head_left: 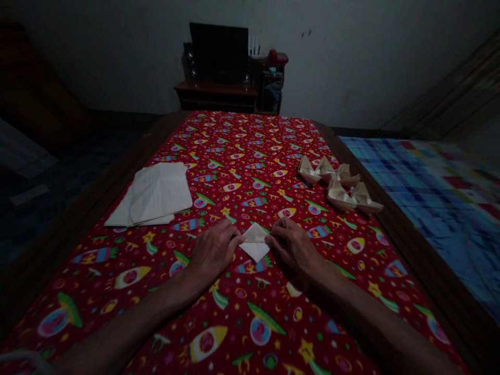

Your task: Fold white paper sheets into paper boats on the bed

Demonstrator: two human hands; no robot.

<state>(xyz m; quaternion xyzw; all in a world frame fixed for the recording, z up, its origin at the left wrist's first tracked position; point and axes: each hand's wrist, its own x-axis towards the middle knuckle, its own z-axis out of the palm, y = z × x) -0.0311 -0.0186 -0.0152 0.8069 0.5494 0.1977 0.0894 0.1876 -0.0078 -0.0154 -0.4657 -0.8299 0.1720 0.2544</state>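
A small piece of folded paper (255, 242), diamond-shaped with a crease across its middle, lies low over the red cloth. My left hand (216, 245) pinches its left corner between thumb and fingers. At the opposite corner, the fingers of my right hand (291, 240) are closed on the paper too. To the left is a stack of pale paper sheets (160, 192), loosely piled. Several folded paper shapes (344, 185) with pointed tips and boat-like bodies stand in a cluster on the right.
A red cloth (234, 291) with rocket and star prints covers the long table, whose dark wooden edge (390, 224) shows at the right. Beyond stand a dark screen (221, 52) and a cabinet (214, 91) against the wall. A checked blue sheet (422, 208) lies to the right.
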